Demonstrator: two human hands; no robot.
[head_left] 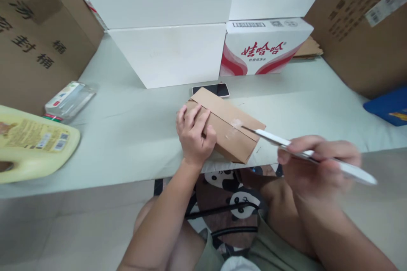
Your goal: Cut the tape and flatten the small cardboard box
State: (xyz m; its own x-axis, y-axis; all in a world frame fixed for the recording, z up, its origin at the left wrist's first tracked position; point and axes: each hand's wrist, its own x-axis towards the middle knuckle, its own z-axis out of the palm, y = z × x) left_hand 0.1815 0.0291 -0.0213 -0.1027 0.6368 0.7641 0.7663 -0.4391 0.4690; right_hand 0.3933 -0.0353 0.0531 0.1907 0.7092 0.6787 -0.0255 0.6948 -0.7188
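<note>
A small brown cardboard box (237, 144) lies at an angle near the front edge of the table. Across the join of its top flaps there is a shiny patch of clear tape (235, 124). My left hand (195, 135) presses on the box's left end, fingers bent over the top and thumb on the flap. In my right hand (318, 165) is a slim white utility knife (273, 137), pinched between thumb and fingers. Its thin dark tip points left at the flap join beside the tape; whether it touches cannot be made out.
Behind the box lies a phone (211, 90). White cartons (178, 55) and a red-and-white carton (265, 53) stand at the back. Large brown cartons (41, 51) flank the table. At left are a clear bottle (71, 101) and a yellow jug (38, 148); a blue object (388, 106) sits far right.
</note>
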